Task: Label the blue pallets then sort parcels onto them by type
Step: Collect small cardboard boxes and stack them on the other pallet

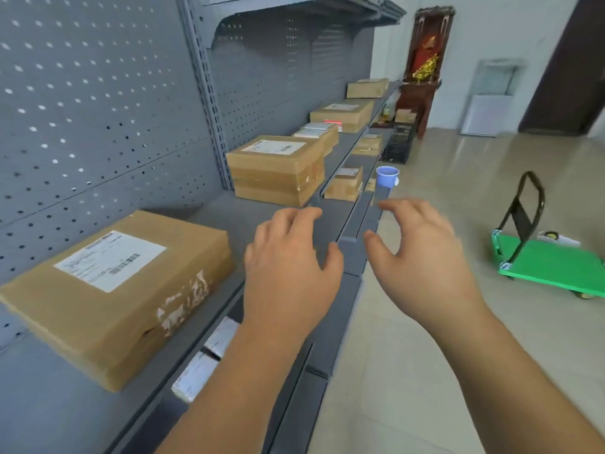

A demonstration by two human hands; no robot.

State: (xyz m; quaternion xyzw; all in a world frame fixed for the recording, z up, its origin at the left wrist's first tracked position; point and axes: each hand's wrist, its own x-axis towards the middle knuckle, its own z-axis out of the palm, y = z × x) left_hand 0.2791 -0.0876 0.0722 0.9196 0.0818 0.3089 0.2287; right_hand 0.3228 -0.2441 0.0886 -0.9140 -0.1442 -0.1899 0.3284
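Cardboard parcels with white shipping labels lie along a grey metal shelf (212,221). A flat one (121,290) sits nearest on the left, and a taller taped box (275,168) stands farther along. More boxes (340,114) follow toward the far end. My left hand (288,260) hovers over the shelf's front edge, fingers loosely spread, holding nothing. My right hand (422,253) is raised beside it over the aisle, fingers relaxed and empty. No blue pallet is in view.
Lower shelves hold small white-wrapped parcels (209,355) and small boxes (343,185). A light-blue cup (387,176) stands on a lower shelf edge. A green platform trolley (553,260) stands on the tiled floor at right. A black crate (399,144) sits farther down.
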